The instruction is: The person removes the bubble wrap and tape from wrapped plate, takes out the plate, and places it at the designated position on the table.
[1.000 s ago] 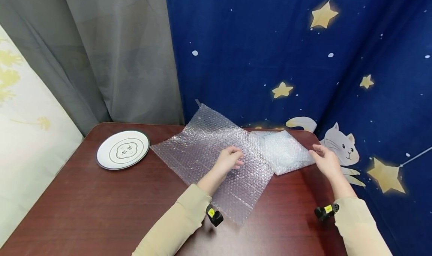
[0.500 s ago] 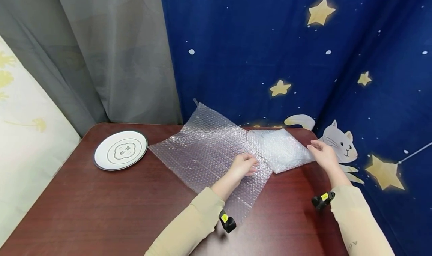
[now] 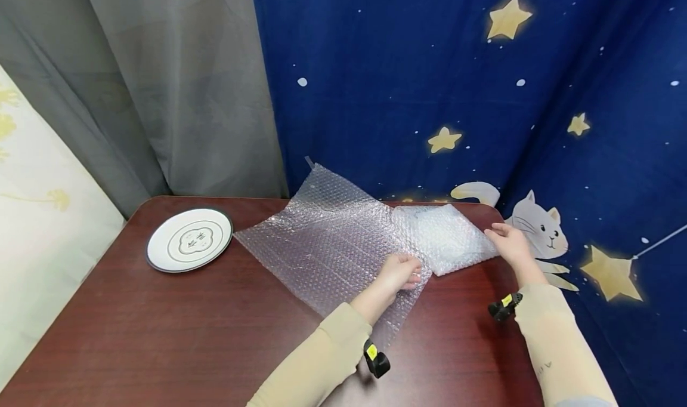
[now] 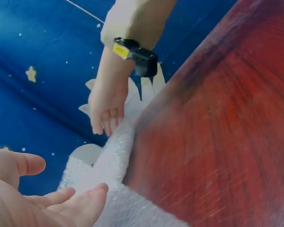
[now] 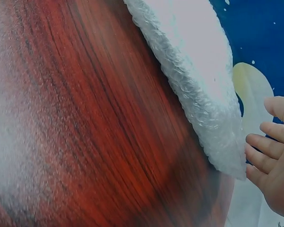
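A clear sheet of bubble wrap [image 3: 343, 234] lies across the back of the dark red table, with one corner reaching past the far edge. Its right end is folded into a whitish bubble-wrap bundle [image 3: 448, 237], whose contents are hidden. My left hand [image 3: 399, 273] is over the sheet's front right part, left of the bundle. In the left wrist view its thumb and fingers [image 4: 90, 203] are spread apart around nothing. At the bundle's right corner is my right hand [image 3: 510, 243]. The right wrist view shows its loosely bent fingers [image 5: 265, 161] right beside that corner, thumb apart.
A white plate with a dark rim [image 3: 188, 240] lies at the table's back left, near the sheet's left corner. Grey and blue star-patterned curtains [image 3: 397, 96] hang behind the table [image 3: 214, 335]. Each wrist carries a small black camera [image 3: 504, 307].
My left hand has moved right and slightly toward me over the sheet. The right hand has stayed beside the bundle's corner, shifting only a little. The bubble wrap lies as before.
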`<state>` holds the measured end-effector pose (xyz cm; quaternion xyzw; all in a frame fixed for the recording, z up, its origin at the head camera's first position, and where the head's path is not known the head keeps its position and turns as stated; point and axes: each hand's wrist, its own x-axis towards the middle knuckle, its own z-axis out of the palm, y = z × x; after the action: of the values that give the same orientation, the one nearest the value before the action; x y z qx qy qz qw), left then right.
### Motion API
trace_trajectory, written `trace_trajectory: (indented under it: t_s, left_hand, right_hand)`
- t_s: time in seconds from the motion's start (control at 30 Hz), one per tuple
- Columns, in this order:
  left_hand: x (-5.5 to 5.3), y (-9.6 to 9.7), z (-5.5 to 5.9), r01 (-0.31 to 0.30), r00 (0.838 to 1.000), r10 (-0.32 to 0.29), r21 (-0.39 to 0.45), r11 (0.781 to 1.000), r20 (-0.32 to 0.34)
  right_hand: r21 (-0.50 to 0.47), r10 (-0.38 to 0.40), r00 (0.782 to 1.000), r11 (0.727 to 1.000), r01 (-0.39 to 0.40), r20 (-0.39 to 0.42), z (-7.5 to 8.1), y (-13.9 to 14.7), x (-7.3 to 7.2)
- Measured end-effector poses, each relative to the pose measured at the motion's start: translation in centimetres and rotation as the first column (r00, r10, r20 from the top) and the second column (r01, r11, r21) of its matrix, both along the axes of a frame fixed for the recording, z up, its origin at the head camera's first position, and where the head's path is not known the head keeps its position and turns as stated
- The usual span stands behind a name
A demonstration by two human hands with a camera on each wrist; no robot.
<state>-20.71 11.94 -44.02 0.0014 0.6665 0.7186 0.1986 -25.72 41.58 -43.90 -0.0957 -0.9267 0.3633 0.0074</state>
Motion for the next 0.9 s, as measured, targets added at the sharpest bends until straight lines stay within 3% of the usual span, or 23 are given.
trace_trajectory:
  t_s: [0.37,0.67,0.9]
  left_hand:
    - [1.0,2.1,-0.8,0.005,0.997,-0.007,0.027,1.0,0.081]
    - [1.6,3.5,-1.3,0.039,0.992,-0.046,0.057,0.998,0.118]
    - [1.5,4.5,-2.1,-0.009,0.982,-0.011,0.104,0.995,0.187]
  right_hand:
    - [0.008,0.007,1.0,1.0,-0.007,0.02,-0.5,-0.6,-1.2]
    - [-0.013,0.019,1.0,1.0,-0.018,0.014,-1.3,-1.1,-1.4]
    - [0.054,0.046,0.999,0.997,-0.046,-0.001,-1.6,-1.2,-1.5]
